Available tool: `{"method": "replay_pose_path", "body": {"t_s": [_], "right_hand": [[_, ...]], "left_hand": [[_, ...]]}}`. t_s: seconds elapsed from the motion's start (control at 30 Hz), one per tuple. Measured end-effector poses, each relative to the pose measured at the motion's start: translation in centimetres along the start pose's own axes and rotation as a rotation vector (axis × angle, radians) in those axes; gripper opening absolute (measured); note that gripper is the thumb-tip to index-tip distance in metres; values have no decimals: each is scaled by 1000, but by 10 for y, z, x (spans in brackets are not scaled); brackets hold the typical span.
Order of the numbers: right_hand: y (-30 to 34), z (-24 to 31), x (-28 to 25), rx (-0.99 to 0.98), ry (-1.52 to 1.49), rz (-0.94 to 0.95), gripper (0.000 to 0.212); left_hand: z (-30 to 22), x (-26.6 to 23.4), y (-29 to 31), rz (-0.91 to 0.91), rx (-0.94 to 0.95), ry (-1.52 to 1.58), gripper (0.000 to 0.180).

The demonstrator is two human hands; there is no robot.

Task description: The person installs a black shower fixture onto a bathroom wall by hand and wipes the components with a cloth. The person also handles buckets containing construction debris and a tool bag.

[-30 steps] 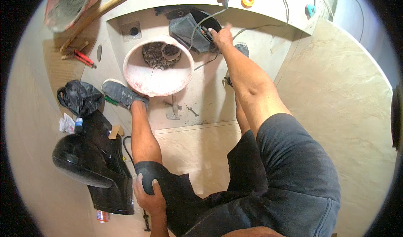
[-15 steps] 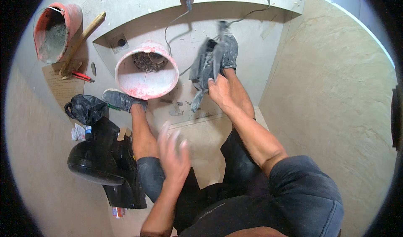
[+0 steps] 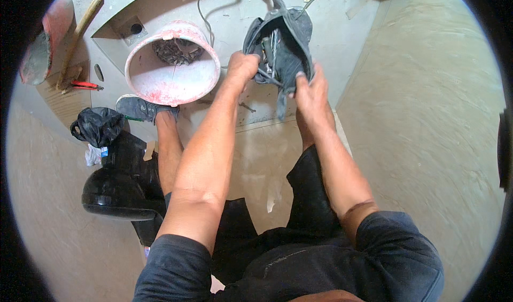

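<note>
A dusty dark grey fabric bag is held up in front of me, its mouth spread apart, with a strap rising at the top. My left hand is closed on the bag's left rim. My right hand grips the right rim, thumb on the inner side. Inside, several shiny, slender metal pieces show; some look like drill bits, but the rest cannot be made out. Just left of the bag stands a pinkish-white bucket with dark crumpled material inside.
At the far left are a red bucket with grey mix, a wooden stick and red-handled pliers. A black plastic bag lies by a glossy black object. A grey cable runs behind the pinkish-white bucket. A stone-patterned wall rises at right.
My left hand has moved up and forward from near my knee and taken hold of the bag's left rim. The bag, hanging folded from my right hand before, is now spread open.
</note>
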State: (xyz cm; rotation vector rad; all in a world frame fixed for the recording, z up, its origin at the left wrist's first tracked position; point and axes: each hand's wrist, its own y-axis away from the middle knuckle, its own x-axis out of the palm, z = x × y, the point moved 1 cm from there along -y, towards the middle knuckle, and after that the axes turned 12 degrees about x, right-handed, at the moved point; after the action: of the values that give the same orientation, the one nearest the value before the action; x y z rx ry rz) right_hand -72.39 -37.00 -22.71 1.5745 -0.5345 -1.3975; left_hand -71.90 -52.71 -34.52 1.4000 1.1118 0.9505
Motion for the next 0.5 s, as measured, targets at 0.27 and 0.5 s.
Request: {"method": "replay_pose_path", "body": {"t_s": [0.27,0.5], "right_hand": [[-74,-14,30,-139,66,-83,47],[-77,-29,39,-122,196,-87,53]], "left_hand": [[56,5,-48,85,-98,675,16],[72,28,-58,-62,-94,802,10]]}}
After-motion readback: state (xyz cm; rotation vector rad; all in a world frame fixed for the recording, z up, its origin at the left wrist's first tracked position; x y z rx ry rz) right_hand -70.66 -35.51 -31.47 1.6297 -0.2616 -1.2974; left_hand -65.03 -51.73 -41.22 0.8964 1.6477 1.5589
